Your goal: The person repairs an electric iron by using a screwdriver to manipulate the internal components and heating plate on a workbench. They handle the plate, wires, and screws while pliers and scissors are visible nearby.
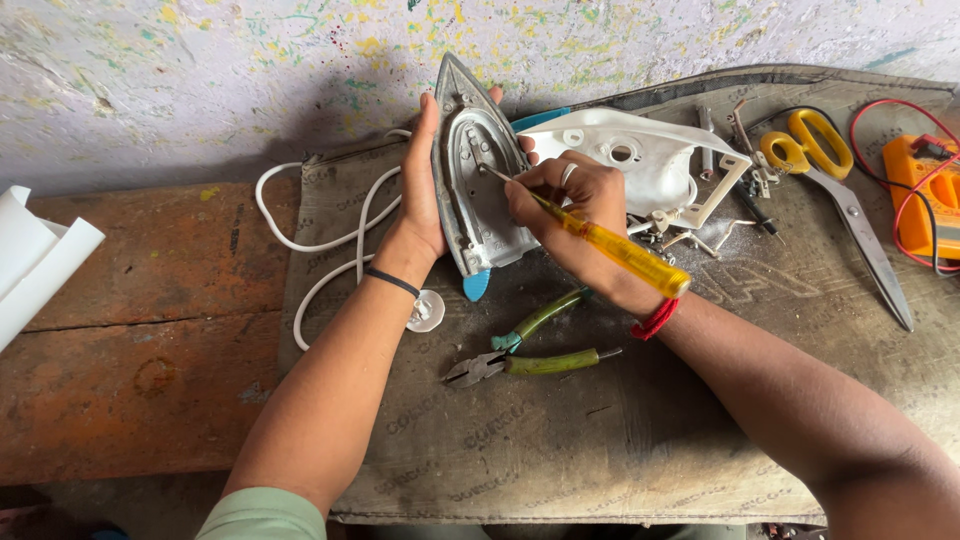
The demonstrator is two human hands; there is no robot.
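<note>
Two hands on an opened iron

Both hands are busy at the middle of the bench, and I start with the right hand (572, 195): it is closed in a tight pinch around a yellow-handled screwdriver (600, 240), fingers bunched low on the shaft, a ring on one finger and a red thread at the wrist. The metal tip rests on the inner face of the iron base (478, 190), near its middle.

Left hand (420, 195) now: palm flat against the outer edge of that base, fingers wrapped behind it, gripping it tilted up on its heel with the pointed nose away from me. A dark band sits on this wrist. At the lower end of the base I see a small blue piece (477, 285) sticking out.

Just behind the right hand lies the white plastic iron cover (640, 155), upside down, touching a scatter of small metal parts (690, 232). A white power cord (320, 235) loops out to the left of the base, and a white round knob (427, 310) lies just under the left wrist.

Nearer me, green-handled pliers (530, 350) lie on the cloth mat (600, 440), jaws pointing left. Far right, yellow-handled scissors (835, 190) lie on the mat, and beside them an orange multimeter (925, 195) with red and black leads. Well left, a roll of white paper (35, 260) rests on the worn wooden bench (150, 340).
</note>
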